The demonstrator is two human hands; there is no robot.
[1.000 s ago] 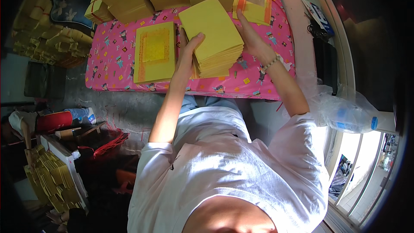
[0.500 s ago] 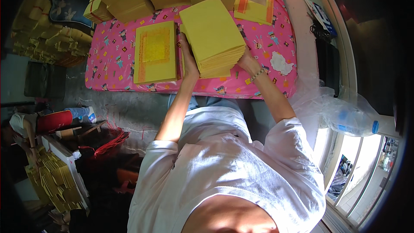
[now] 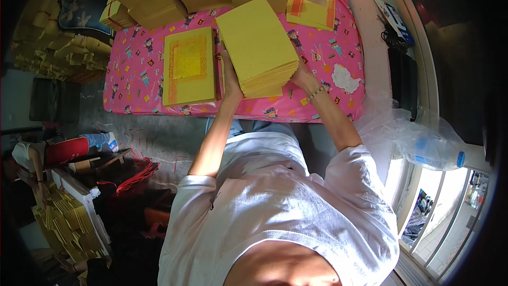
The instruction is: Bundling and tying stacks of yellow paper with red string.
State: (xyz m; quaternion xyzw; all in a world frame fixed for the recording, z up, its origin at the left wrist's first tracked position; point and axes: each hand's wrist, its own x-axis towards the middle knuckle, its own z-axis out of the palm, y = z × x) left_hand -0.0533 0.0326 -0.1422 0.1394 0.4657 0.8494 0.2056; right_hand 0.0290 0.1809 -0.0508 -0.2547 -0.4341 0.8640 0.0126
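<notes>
Stack of yellow sheets (image 3: pixel 257 45) between hands: left grip (image 3: pixel 230 77), right grip (image 3: pixel 301 76) clamped on its sides.

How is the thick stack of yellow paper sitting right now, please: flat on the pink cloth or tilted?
Tilted. The yellow paper stack is gripped by the left hand and right hand, near edge raised above the pink cloth.

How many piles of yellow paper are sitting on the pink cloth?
3: the thick stack between left hand and right hand, a flat printed pile beside it, another behind. Brown stacks may hide more.
</notes>
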